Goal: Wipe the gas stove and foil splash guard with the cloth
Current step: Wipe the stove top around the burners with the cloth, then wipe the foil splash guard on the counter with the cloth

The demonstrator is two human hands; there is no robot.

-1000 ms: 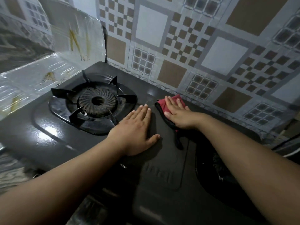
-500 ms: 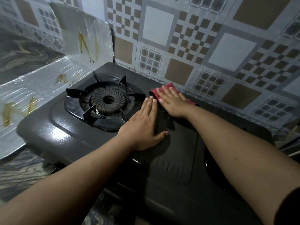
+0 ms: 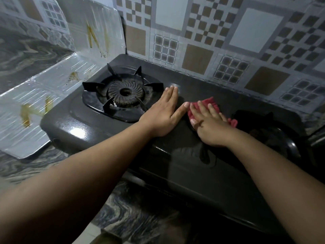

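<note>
From my remote view, two bare forearms reach up from the bottom of the frame over a marbled grey desk (image 3: 35,166) onto a glossy black gas stove (image 3: 175,173), whose long axis runs from lower right toward upper left. My left hand (image 3: 163,115) lies flat on the stove's middle panel, fingers (image 3: 171,93) straight and together, holding nothing, tips just beside the left burner (image 3: 125,93). Right of it, my right hand (image 3: 209,125) presses a red, ribbed cloth (image 3: 211,103) against the stove top with spread, nearly straight fingers; the cloth shows beyond the fingertips and at the hand's right edge. The ridged round burner sits inside a pronged black pan support. At left, the creased, shiny foil splash guard (image 3: 22,110) stands along the stove's side and folds upright at the upper left, streaked with yellow-brown stains. Checker-patterned wall tiles (image 3: 228,41) fill the top.
</note>
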